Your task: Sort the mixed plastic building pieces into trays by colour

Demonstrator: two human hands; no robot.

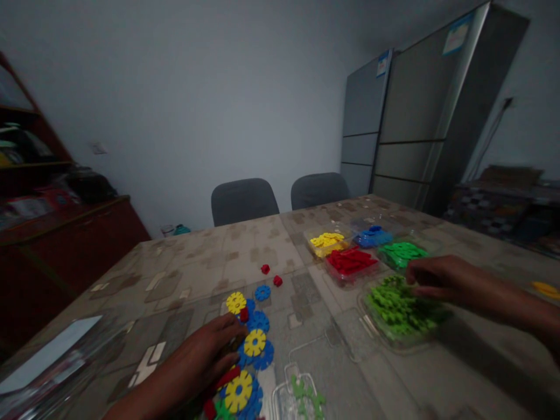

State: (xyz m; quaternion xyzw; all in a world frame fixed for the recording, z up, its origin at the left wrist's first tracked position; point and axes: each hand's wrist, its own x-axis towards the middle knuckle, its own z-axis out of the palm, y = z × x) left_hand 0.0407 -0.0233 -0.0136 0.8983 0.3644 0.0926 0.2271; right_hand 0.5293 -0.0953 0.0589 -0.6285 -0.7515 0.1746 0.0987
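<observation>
My left hand point(212, 350) is closed around the left edge of a cluster of joined notched plastic discs, with thumb and fingers apart at its side. In the cluster are yellow discs point(254, 342), blue discs point(263, 356) and red connector pieces point(244, 314); its lower left part is hidden by the hand. My right hand point(431, 277) is over the clear tub point(405, 349) of light green connector pieces point(396, 306). Its fingers curl down at the pieces' far edge, and whatever is between the fingertips is hidden. The right hand is slightly blurred.
Beyond the green tub stand clear tubs of red pieces point(351, 261), yellow pieces point(327, 241), blue pieces point(373, 235) and green pieces point(402, 253). Two small red pieces point(277, 281) and loose light green pieces point(306, 396) lie on the table. Plastic packaging point(48, 367) is at left; chairs point(244, 201) stand behind.
</observation>
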